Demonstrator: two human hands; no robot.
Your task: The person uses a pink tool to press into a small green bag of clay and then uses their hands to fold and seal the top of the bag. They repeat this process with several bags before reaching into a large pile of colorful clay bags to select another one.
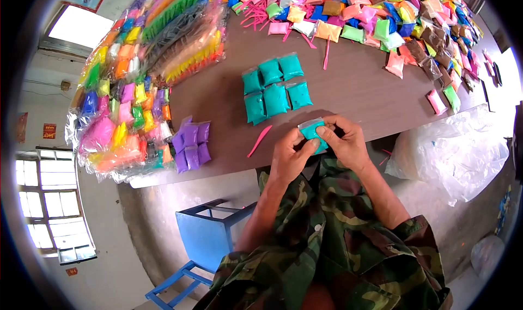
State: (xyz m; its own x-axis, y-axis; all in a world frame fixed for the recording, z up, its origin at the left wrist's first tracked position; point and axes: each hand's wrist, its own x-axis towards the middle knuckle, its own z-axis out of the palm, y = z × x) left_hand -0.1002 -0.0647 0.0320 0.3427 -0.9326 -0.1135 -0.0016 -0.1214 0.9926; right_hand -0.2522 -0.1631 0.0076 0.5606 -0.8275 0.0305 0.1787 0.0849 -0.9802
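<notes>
My left hand (pixel 287 156) and my right hand (pixel 344 141) together pinch a small teal packet (pixel 312 130) at the near edge of the brown table (pixel 348 86). Both hands grip it, thumbs on top. Just beyond lies a cluster of several teal packets (pixel 274 88) in two rows. A pink plastic stick (pixel 259 141) lies on the table to the left of my left hand. A group of purple packets (pixel 192 145) sits further left near the table edge.
Large clear bags of multicoloured packets (pixel 128 97) fill the left side. A heap of loose coloured packets (pixel 376 16) covers the far side. A crumpled clear plastic bag (pixel 457 146) lies at the right. A blue chair (pixel 204 236) stands below the table.
</notes>
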